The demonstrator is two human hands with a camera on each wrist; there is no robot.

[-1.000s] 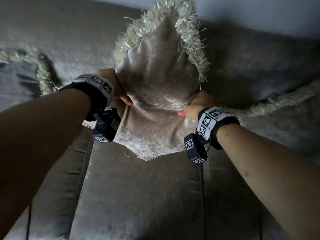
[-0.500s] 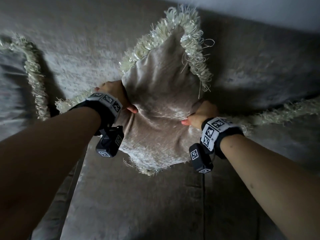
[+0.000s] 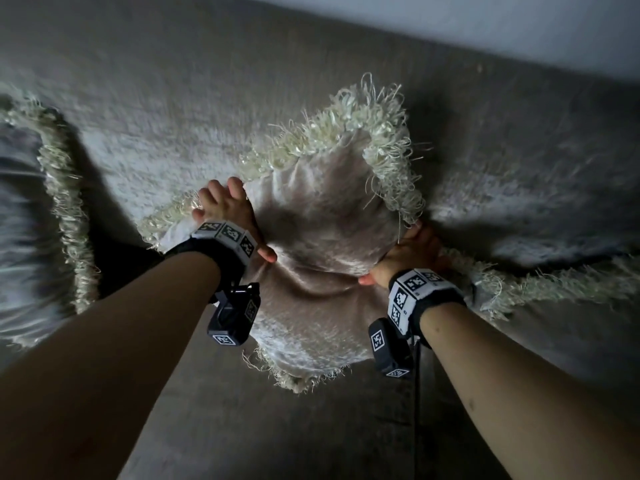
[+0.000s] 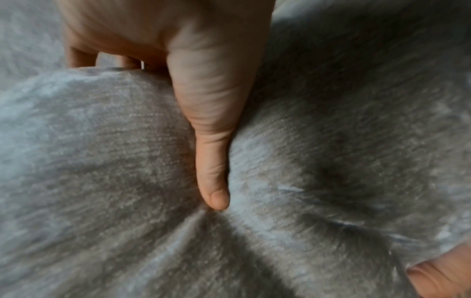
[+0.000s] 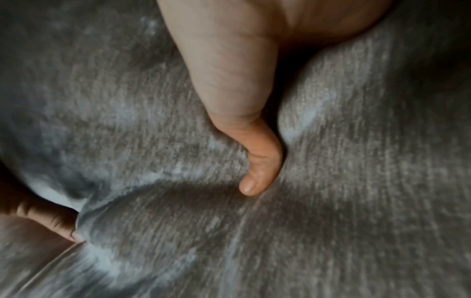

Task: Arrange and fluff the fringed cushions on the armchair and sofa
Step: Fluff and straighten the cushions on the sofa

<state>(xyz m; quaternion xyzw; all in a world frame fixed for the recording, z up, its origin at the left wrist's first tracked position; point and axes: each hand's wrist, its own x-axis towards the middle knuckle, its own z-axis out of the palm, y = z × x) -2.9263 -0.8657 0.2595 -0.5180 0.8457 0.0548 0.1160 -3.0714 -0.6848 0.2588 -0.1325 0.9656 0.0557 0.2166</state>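
Note:
A beige velvet cushion with a cream fringe stands on one corner against the sofa back, squeezed in at its middle. My left hand grips its left edge, with the thumb dug into the front fabric and the fingers round the back. My right hand grips the right edge the same way. Its thumb presses a crease into the cloth, and its fingers are hidden behind. Each wrist view shows the tip of the other thumb at the crease.
A second fringed cushion lies at the far left, and the fringe of a third runs along the right. The grey sofa back rises behind, under a pale wall. The seat lies below.
The cushion has come down and back toward the sofa back, its lower corner nearing the seat. Both hands kept their hold and moved with it.

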